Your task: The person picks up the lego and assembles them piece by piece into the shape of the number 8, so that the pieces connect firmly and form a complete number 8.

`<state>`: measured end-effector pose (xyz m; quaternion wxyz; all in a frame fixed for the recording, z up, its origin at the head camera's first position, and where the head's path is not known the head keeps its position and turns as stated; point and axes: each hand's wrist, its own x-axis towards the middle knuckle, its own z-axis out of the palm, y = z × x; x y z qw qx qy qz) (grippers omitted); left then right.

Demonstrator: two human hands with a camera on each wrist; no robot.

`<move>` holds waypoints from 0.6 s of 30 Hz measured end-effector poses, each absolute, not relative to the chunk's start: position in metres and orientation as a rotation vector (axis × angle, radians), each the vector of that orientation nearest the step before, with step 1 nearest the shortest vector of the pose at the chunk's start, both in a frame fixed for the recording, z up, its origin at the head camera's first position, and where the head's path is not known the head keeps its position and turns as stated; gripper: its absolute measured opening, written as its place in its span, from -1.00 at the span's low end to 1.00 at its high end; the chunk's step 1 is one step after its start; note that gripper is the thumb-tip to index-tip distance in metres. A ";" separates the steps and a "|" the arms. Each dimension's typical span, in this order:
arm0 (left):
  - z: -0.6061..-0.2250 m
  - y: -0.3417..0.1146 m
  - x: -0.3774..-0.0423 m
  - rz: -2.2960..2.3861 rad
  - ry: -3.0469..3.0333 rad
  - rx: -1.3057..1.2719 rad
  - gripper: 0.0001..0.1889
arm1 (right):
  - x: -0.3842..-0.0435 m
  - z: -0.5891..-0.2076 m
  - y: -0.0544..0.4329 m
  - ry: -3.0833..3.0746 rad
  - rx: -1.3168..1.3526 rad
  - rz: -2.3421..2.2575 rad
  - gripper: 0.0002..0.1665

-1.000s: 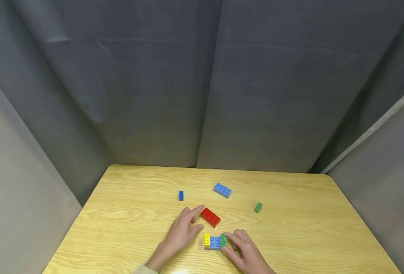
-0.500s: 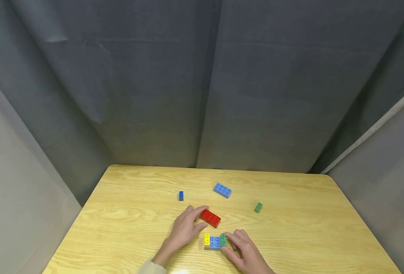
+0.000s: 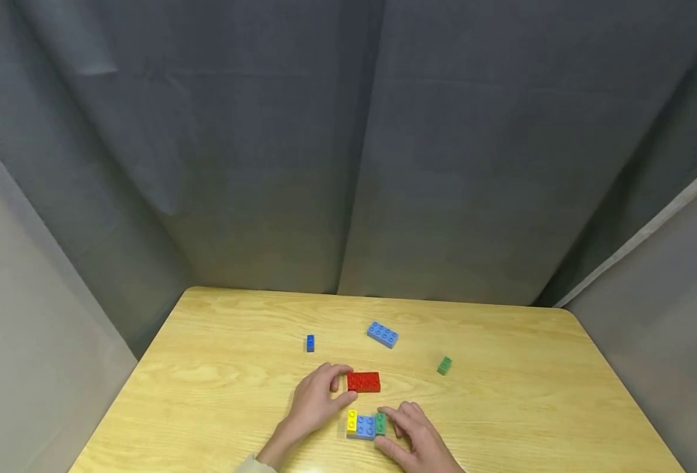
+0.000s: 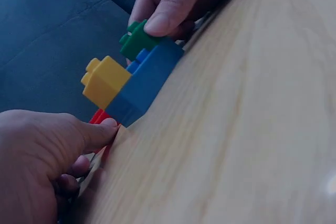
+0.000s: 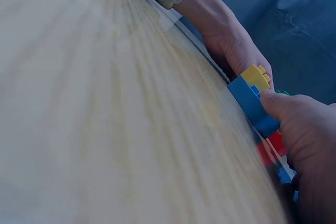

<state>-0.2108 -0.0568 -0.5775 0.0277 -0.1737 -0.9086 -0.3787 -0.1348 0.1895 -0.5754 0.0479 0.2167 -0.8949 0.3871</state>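
My left hand [image 3: 314, 399] grips the left end of a red eight-stud brick [image 3: 363, 382] between thumb and fingers; the brick lies lengthwise left to right on the table. Nearer to me stands a blue brick [image 3: 365, 427] with a small yellow brick [image 3: 351, 422] on its left end and a small green brick [image 3: 380, 424] on its right end. My right hand [image 3: 417, 439] pinches that green end, its thumb [image 4: 160, 23] against the green brick in the left wrist view. Seen from the right wrist, the right thumb hides most of the green brick.
Farther back on the wooden table [image 3: 236, 355] lie a small dark blue brick [image 3: 310, 343], a lighter blue eight-stud brick [image 3: 382, 334] and, to the right, a loose small green brick [image 3: 445, 366]. Grey curtains [image 3: 265, 164] hang behind the table and along both sides.
My left hand has closed its thumb and fingers on the red brick and turned it from slanting to straight across. The right hand keeps its hold on the stacked bricks. The head view tilts slightly.
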 end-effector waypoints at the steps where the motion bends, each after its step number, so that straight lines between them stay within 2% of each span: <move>1: -0.578 -0.057 -0.210 -1.168 -2.802 -0.541 -0.54 | -0.135 -0.575 0.189 -2.737 0.667 1.180 -0.44; 7: -0.578 -0.057 -0.205 -1.170 -2.792 -0.545 -0.58 | -0.135 -0.575 0.186 -2.758 0.696 1.146 -0.51; 18: -0.579 -0.058 -0.203 -1.186 -2.783 -0.565 -0.59 | -0.126 -0.578 0.191 -2.733 0.644 1.175 -0.41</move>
